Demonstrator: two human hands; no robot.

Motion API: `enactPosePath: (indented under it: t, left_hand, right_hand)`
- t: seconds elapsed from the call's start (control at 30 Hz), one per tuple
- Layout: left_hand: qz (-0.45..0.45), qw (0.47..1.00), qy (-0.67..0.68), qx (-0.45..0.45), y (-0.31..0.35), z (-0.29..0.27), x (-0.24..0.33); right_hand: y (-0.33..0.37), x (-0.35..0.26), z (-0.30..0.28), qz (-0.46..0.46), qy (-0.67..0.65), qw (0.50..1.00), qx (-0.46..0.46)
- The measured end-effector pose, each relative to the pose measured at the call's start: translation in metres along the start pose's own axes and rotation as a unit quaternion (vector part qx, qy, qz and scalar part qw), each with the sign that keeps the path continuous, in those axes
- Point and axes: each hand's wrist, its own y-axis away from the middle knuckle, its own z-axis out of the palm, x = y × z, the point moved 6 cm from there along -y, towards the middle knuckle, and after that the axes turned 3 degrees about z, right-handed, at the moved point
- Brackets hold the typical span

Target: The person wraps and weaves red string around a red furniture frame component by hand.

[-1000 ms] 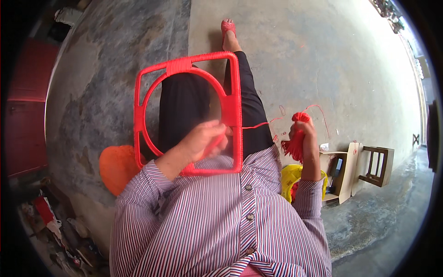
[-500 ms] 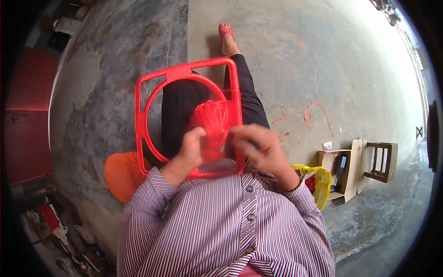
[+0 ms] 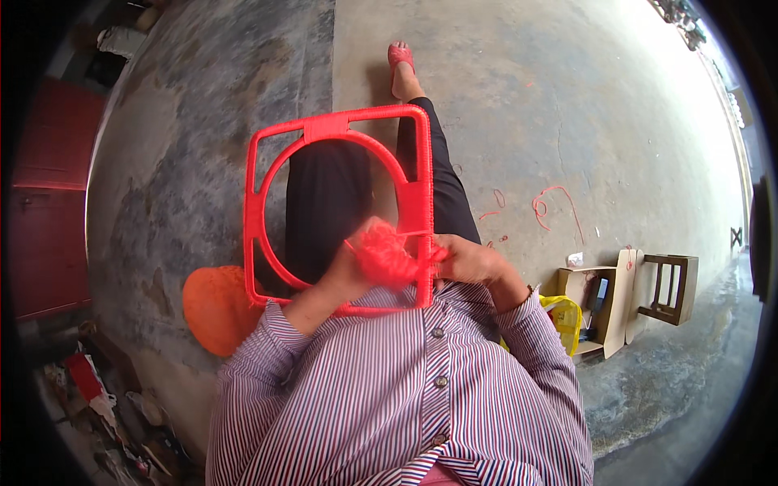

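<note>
A square red frame (image 3: pixel 327 126) with a round ring inside it lies across my lap, its bars wrapped in red cord. My left hand (image 3: pixel 347 267) is closed on a bundle of red cord (image 3: pixel 389 257), blurred by motion, near the frame's lower right part. The bundle reaches over to the frame's right bar. At the outer side of that bar, my right hand (image 3: pixel 468 261) is closed, its fingertips at the bundle's end and close against the bar. Its inner fingers are partly hidden.
An orange round seat (image 3: pixel 212 312) stands at my left. To my right are a yellow basket (image 3: pixel 571 324), an open cardboard box (image 3: pixel 585 285) and a small wooden stool (image 3: pixel 689 292). Loose red cord pieces (image 3: pixel 559 190) lie on the concrete floor. A red cabinet (image 3: pixel 49 243) stands far left.
The cord bundle, upright with its loops spread before, now lies sideways toward the frame's right bar. My right hand has moved down to that bar. The frame has shifted slightly right.
</note>
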Motion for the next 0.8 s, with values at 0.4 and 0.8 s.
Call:
enactPosePath:
  t: [0.4,0.8]
  left_hand:
    - [-0.054,0.984,-0.154,0.069,-0.004,0.016,0.019]
    - [-0.101,0.985,-0.137,0.026,-0.009,0.014,0.009]
  right_hand:
    - [0.053,-0.007,-0.065,-0.174,0.071,0.934,0.304]
    - [0.048,-0.003,-0.062,-0.339,-0.508,0.775,0.164]
